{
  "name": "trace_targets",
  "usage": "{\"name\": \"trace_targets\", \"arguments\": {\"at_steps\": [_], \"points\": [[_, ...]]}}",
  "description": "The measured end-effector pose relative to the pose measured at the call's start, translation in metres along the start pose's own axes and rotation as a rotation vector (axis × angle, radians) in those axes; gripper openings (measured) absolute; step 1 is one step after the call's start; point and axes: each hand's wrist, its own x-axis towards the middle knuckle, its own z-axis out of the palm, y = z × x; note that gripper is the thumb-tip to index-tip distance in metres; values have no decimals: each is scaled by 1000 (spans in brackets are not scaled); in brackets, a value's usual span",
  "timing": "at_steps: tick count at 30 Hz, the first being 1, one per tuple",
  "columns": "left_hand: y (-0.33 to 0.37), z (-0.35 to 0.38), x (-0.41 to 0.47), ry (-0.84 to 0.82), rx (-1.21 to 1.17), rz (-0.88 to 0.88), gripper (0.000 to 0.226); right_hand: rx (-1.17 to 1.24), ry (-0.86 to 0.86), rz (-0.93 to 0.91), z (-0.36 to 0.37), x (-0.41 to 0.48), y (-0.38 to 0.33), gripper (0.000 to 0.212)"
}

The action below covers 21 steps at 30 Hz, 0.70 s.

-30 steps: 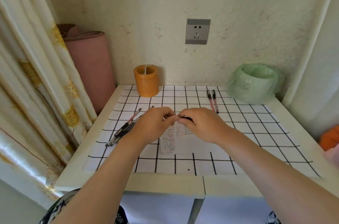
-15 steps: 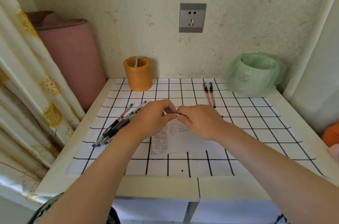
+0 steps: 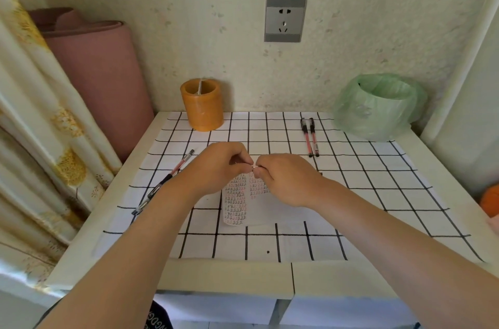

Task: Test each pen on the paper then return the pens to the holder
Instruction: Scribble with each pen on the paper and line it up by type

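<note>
My left hand and my right hand meet fingertip to fingertip above the paper. Both pinch a small pen; only a pale bit shows between the fingers, and the rest is hidden. Rows of small test marks cover the paper's left part. Several pens lie in a loose bunch on the left of the table, partly behind my left forearm. Two red pens lie side by side at the back right. The orange holder stands at the back left against the wall.
A checked cloth covers the table. A bin lined with a green bag stands at the back right corner. A pink roll and a curtain are on the left. An orange object sits at the right edge.
Both hands have stayed joined over the paper. The black pen part seen by my right fingers one second ago is now hidden. The view has shifted slightly.
</note>
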Motion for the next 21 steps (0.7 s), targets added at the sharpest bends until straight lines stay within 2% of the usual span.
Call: {"name": "trace_targets", "arguments": {"at_steps": [3, 8, 11, 14, 17, 21], "points": [[0, 3, -1, -6, 25, 5, 1, 22, -1, -19, 1, -2, 1, 25], [2, 2, -2, -2, -12, 14, 2, -76, 74, -31, 0, -6, 5, 29], [1, -1, -2, 3, -29, 23, 3, -21, 107, -50, -2, -7, 6, 29], [-2, -5, -3, 5, -29, 19, 4, 48, 69, -20, -4, -6, 4, 31], [-10, -8, -4, -3, 108, -49, 7, 121, 29, 49, -3, -7, 6, 38], [-21, -7, -5, -58, 294, -194, 8, 331, 58, 48, -4, -8, 12, 28]]}}
